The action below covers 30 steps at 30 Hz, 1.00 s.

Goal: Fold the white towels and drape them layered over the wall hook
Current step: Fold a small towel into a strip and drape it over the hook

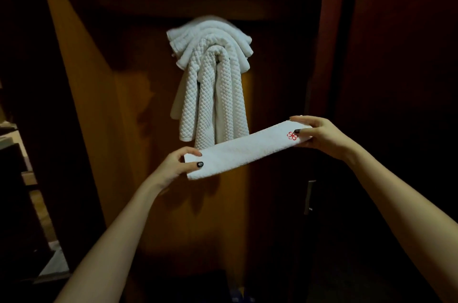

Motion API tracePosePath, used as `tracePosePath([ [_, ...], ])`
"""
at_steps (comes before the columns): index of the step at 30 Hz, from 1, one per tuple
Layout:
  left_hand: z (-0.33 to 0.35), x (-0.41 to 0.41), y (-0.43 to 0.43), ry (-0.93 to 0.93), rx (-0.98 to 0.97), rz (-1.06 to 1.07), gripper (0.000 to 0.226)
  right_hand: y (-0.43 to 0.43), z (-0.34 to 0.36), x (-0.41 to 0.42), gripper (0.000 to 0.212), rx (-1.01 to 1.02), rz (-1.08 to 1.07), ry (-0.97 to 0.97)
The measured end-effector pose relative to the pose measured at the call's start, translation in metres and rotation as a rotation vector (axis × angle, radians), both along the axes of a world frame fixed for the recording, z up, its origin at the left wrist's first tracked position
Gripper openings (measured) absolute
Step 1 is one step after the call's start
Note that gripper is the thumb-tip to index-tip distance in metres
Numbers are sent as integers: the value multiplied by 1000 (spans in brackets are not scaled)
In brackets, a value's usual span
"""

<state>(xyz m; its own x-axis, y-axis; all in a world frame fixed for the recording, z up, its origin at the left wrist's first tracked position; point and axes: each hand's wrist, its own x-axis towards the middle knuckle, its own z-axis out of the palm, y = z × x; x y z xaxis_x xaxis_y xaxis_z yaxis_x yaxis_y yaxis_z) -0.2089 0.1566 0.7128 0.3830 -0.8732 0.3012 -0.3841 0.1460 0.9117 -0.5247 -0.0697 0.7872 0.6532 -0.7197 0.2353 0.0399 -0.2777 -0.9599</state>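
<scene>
Folded towel (244,150), a long white strip with a red emblem (292,136) near one end, held level just below the hanging towels (210,79). Left hand (173,165) pinches its lower end between thumb and fingers; right hand (319,135) pinches the emblem end. Hanging towels drape in layers against a wooden panel (99,104); the hook itself is hidden.

The left grip (173,166) pinches one end of a folded white towel strip (243,151); the right grip (319,135) pinches the other, its thumb just beside a red emblem (292,136). Above and behind both grips, layered waffle-weave towels (210,84) hang against a wooden panel (119,129).
</scene>
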Motion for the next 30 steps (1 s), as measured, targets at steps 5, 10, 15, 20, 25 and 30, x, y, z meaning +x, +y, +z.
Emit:
tracePosePath([
  [5, 66, 24, 0, 13, -98, -34, 24, -7, 44, 25, 35, 20, 51, -129],
  [10, 135, 46, -8, 61, -290, 17, 22, -14, 98, 47, 42, 3, 119, -259],
  [15, 196, 63, -32, 53, -387, 86, 19, -32, 150, 80, 46, 24, 165, -369],
  [20, 247, 85, -63, 100, -495, 94, 23, -61, 197, 117, 48, -2, 205, -437],
  [25, 296, 113, -98, 149, -610, 100, 22, -92, 235, 158, 47, 43, 279, -576],
  [30, 318, 142, -131, 161, -628, 106, 19, -119, 257, 189, 49, 71, 306, -613],
])
